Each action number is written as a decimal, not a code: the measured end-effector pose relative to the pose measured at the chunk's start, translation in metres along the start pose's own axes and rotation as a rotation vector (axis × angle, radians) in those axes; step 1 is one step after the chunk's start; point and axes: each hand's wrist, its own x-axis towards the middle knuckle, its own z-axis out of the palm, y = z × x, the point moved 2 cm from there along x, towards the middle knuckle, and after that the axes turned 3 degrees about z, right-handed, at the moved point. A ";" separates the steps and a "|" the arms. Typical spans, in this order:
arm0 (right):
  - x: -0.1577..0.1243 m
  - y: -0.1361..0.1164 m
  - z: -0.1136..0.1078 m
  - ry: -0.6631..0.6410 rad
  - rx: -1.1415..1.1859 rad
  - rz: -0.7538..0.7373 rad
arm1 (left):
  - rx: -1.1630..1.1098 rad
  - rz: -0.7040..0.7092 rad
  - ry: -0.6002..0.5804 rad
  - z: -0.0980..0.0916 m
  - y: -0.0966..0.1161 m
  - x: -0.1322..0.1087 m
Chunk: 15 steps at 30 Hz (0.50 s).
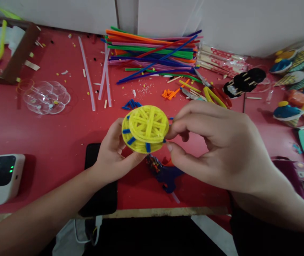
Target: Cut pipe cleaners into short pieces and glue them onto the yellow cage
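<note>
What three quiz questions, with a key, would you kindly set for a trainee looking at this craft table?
1. Multiple choice: what colour are the short strips on the yellow wheel? A) orange B) blue C) pink
2. True or false: the glue gun lies nearer the person than the bundle of pipe cleaners.
3. Open: where are the left hand and the right hand?

Key: 1. B. 2. True. 3. The left hand holds the yellow wheel; the right hand has its fingertips at the wheel's right edge.
</note>
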 end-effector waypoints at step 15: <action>0.001 -0.001 0.004 0.015 -0.005 -0.001 | 0.008 -0.034 -0.019 0.000 0.002 0.000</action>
